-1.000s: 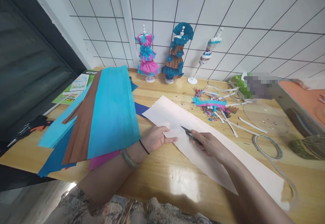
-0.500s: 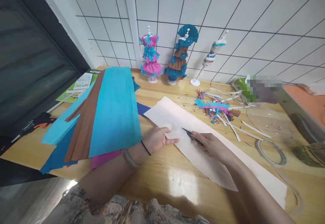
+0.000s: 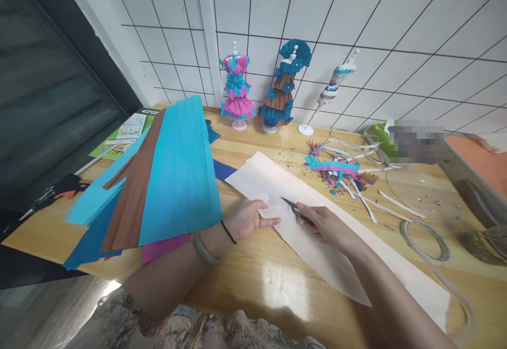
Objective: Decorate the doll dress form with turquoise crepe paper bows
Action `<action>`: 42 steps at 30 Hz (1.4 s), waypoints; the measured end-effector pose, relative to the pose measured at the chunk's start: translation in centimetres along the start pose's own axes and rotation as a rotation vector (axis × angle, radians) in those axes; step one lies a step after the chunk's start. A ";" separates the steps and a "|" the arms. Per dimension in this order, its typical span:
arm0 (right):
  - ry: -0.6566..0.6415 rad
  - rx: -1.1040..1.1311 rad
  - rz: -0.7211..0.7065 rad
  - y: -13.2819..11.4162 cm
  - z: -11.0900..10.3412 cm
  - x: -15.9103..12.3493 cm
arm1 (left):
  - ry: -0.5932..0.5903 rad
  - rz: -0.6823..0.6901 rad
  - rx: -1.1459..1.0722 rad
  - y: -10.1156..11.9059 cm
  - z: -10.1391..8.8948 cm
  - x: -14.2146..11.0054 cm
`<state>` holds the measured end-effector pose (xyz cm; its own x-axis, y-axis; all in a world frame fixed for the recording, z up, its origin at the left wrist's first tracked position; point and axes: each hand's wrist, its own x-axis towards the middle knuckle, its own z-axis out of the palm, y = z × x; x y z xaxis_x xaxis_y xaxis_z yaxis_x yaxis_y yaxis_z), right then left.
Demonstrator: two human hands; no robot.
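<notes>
A long white sheet of paper (image 3: 259,173) lies slantwise across the wooden table. My left hand (image 3: 249,219) pinches its near left edge between thumb and fingers, with the index finger reaching under or along that edge. In my right hand (image 3: 325,225) is a pair of small dark scissors (image 3: 292,206), their tips pointing away and to the left over the sheet. The blades look closed or nearly so, and the handles are mostly covered by my fingers. Left of my left hand, bright blue crepe paper (image 3: 180,175) overlaps brown crepe paper (image 3: 132,201).
Three small dress forms stand by the tiled wall: a pink-and-blue one (image 3: 237,85), a teal-and-brown one (image 3: 283,95) and a tilted one (image 3: 335,82). Paper scraps (image 3: 332,167) and a tape roll (image 3: 425,241) lie right. A glue gun (image 3: 59,190) rests far left.
The scissors' tips have shifted slightly left over the white sheet. The far edge of the bright blue crepe paper has lifted a little. My left hand keeps its hold.
</notes>
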<state>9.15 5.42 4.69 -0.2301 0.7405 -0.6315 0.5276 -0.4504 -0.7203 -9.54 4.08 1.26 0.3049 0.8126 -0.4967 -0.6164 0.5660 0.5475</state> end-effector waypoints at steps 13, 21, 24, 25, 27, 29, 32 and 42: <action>0.009 0.014 -0.005 -0.4 0.3 0.7 | 0.003 0.028 0.013 -0.1 0.1 0.0; -0.025 0.011 -0.040 -0.2 0.1 0.9 | -0.015 0.028 0.005 -0.2 0.0 -0.1; -0.020 0.007 -0.037 -0.2 0.2 1.1 | -0.021 0.034 0.005 -0.2 0.0 -0.1; -0.014 0.003 -0.036 -0.2 0.2 1.1 | -0.022 0.034 0.005 -0.2 0.1 -0.1; -0.006 -0.003 -0.036 -0.4 0.3 1.3 | -0.021 0.032 0.008 -0.1 0.1 -0.1; -0.015 0.001 -0.040 -0.5 0.4 1.4 | -0.023 0.029 0.011 -0.1 0.1 -0.2; -0.031 0.011 -0.046 -0.6 0.4 1.5 | -0.036 0.020 0.020 -0.1 0.1 -0.2; -0.049 -0.031 -0.014 -1.0 0.3 2.0 | -0.020 0.015 0.038 -0.2 0.3 -0.4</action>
<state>7.97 7.23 4.02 -0.2767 0.7210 -0.6353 0.5486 -0.4242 -0.7204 -9.31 3.74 1.56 0.3105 0.8234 -0.4750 -0.5927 0.5584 0.5805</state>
